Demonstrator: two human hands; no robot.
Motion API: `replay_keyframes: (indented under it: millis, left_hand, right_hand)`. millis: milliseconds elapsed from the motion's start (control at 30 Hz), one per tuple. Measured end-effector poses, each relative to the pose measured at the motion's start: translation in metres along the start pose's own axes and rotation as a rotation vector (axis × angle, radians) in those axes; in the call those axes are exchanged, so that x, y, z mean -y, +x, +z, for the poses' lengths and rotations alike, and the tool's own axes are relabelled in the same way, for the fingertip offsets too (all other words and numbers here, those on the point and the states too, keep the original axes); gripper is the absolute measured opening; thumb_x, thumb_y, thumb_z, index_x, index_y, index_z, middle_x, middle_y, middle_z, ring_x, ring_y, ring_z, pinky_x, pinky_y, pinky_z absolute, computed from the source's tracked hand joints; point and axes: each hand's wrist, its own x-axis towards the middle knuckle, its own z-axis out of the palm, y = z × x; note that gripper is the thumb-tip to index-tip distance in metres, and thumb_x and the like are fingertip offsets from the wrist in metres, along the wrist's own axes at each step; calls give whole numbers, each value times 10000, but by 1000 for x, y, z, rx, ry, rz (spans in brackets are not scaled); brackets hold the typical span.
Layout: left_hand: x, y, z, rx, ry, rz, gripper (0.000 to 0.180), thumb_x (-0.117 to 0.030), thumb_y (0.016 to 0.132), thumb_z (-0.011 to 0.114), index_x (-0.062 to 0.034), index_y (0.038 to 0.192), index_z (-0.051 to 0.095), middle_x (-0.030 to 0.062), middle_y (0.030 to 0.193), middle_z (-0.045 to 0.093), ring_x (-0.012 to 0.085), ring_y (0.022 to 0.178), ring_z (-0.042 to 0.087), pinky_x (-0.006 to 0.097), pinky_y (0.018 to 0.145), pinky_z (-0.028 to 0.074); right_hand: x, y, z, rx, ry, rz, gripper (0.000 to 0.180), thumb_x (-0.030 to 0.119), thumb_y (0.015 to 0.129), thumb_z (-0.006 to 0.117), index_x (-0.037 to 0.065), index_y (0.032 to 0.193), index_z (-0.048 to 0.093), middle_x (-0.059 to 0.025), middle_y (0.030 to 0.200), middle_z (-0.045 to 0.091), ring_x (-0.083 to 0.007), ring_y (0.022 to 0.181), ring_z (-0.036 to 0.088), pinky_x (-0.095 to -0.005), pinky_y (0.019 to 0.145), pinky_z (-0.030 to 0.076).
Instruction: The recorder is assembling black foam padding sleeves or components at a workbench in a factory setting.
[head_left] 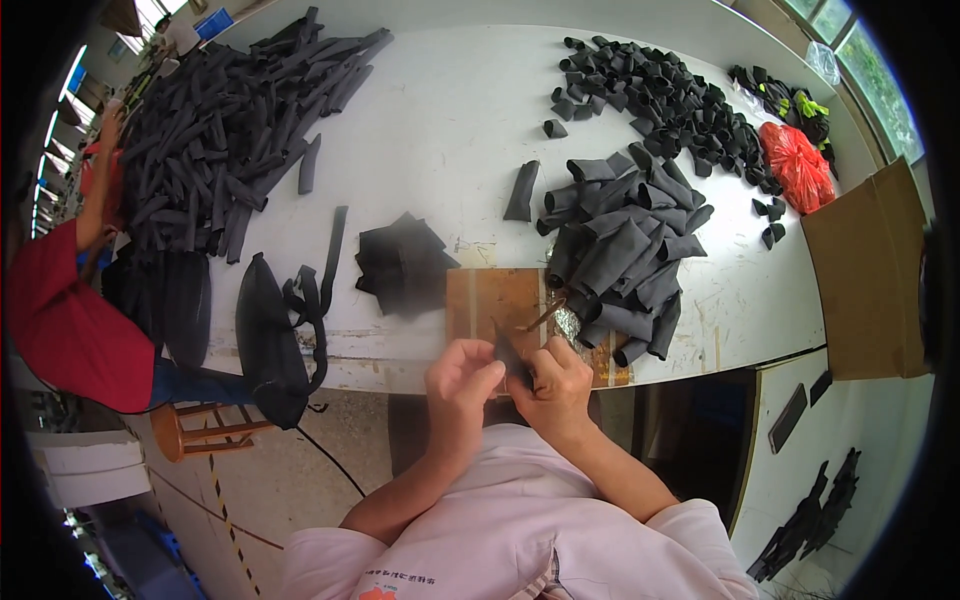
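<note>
A small black fabric piece (pixel 512 362) is between my two hands, above the table's front edge. My left hand (pixel 460 385) pinches its left side with thumb and fingertips. On its other side my right hand (pixel 557 388) is closed round it, fingers curled. Just beyond lies a brown wooden board (pixel 490 300). A thin brown stick-like tool (pixel 546 314) slants over the board, beside crumpled silvery foil (pixel 567 325). Dark grey fabric tubes (pixel 620 240) are heaped to the right of the board. Flat black fabric pieces (pixel 405 262) are stacked to its left.
Long dark strips (pixel 220 130) pile up at the far left, small black loops (pixel 660 95) at the far right. A black bag-like piece with straps (pixel 272 340) hangs over the edge. A red plastic bag (pixel 797 168) and cardboard box (pixel 870 270) stand right. Another person's red sleeve (pixel 80 310) is at left.
</note>
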Motion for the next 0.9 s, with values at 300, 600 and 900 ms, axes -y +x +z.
replay_keyframes:
  millis: [300, 600, 900]
  left_hand:
    - [0, 2, -2, 10, 6, -23, 142, -68, 754, 536, 7, 874, 520, 25, 784, 542, 80, 687, 515, 212, 591, 433]
    - [1, 4, -5, 35, 45, -3, 151, -79, 746, 546, 8, 866, 519, 25, 771, 547, 80, 682, 516, 210, 589, 429]
    - [3, 7, -4, 6, 67, 0, 130, -65, 744, 554, 10, 844, 519, 27, 757, 545, 82, 671, 516, 210, 592, 430]
  right_hand:
    - [-1, 0, 2, 29, -24, 5, 199, 13, 516, 655, 43, 613, 484, -85, 599, 413, -257, 479, 446, -344, 413, 354]
    - [-6, -3, 2, 95, -80, -4, 264, 98, 531, 716, 67, 714, 528, -74, 663, 470, -255, 548, 506, -348, 442, 400]
    - [-3, 1, 5, 53, -30, 17, 229, 20, 537, 670, 48, 595, 450, -78, 590, 403, -255, 473, 430, -343, 406, 339]
